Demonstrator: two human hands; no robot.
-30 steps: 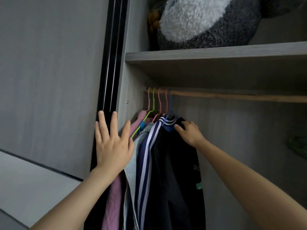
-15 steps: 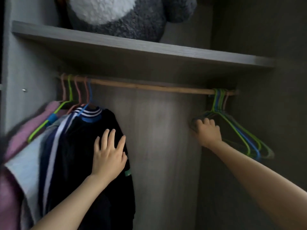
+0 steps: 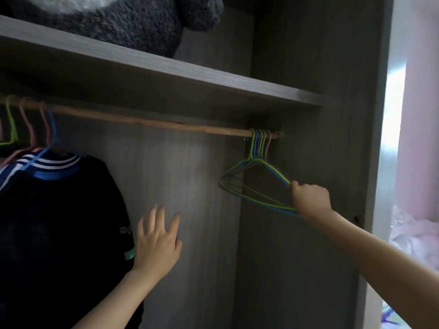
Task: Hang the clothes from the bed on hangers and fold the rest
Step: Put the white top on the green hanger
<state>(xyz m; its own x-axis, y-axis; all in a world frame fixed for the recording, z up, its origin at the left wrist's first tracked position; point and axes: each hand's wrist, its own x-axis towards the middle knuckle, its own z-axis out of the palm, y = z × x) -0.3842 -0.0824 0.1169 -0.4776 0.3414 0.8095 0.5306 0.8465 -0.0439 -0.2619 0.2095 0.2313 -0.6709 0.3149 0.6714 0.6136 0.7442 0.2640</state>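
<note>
Inside the wardrobe a wooden rail (image 3: pixel 152 121) runs left to right. Several empty wire hangers (image 3: pixel 257 176), green, blue and pink, hang bunched at its right end. My right hand (image 3: pixel 310 198) grips their right-hand corner, fingers curled round the wires. At the left a dark garment (image 3: pixel 61 222) with a blue and white striped collar hangs on a blue hanger, with more hangers beside it. My left hand (image 3: pixel 156 243) is spread flat with straight fingers at the garment's right edge, holding nothing.
A grey shelf (image 3: pixel 213 79) sits above the rail with a fluffy grey and white plush toy (image 3: pixel 133 17) on it. The wardrobe's right side panel (image 3: pixel 370 162) stands just right of the hangers. Pale pink fabric (image 3: pixel 422 233) shows beyond it.
My view swung right from the hung clothes. My right hand left the dark garment, reached the empty hangers and closed on them. My left hand moved from the door edge to the garment's side.
</note>
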